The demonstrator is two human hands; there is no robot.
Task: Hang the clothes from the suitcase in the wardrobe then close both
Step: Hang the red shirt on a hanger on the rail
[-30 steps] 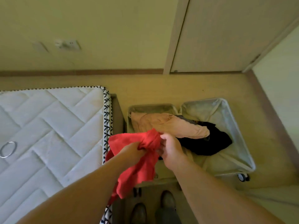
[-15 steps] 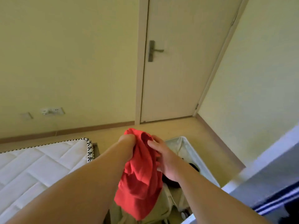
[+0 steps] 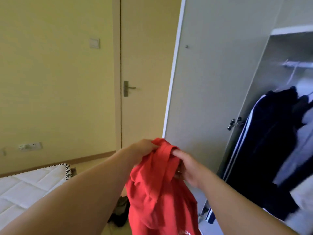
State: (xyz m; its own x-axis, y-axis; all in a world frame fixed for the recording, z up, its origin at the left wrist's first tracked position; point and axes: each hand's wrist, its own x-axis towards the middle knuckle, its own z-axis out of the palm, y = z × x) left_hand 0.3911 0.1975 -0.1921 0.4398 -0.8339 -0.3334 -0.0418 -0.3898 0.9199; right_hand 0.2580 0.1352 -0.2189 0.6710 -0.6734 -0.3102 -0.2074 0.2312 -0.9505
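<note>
Grip of left hand (image 3: pixel 142 150) and right hand (image 3: pixel 188 167) tight on bunched red garment (image 3: pixel 160 194).

Bright red shirt (image 3: pixel 157 189) with a bit of white print low down. Navy jacket (image 3: pixel 267 143), white stripes, far right. White quilted mattress (image 3: pixel 30 185), black-cross edging, left. Walls (image 3: pixel 55 73) yellow-cream.

I held both bare arms out in front of me, close together. My left hand (image 3: pixel 141 150) gripped the top of the red shirt (image 3: pixel 159 197) with curled fingers. My right hand (image 3: pixel 187 167) held it just beside, a bit lower.
</note>
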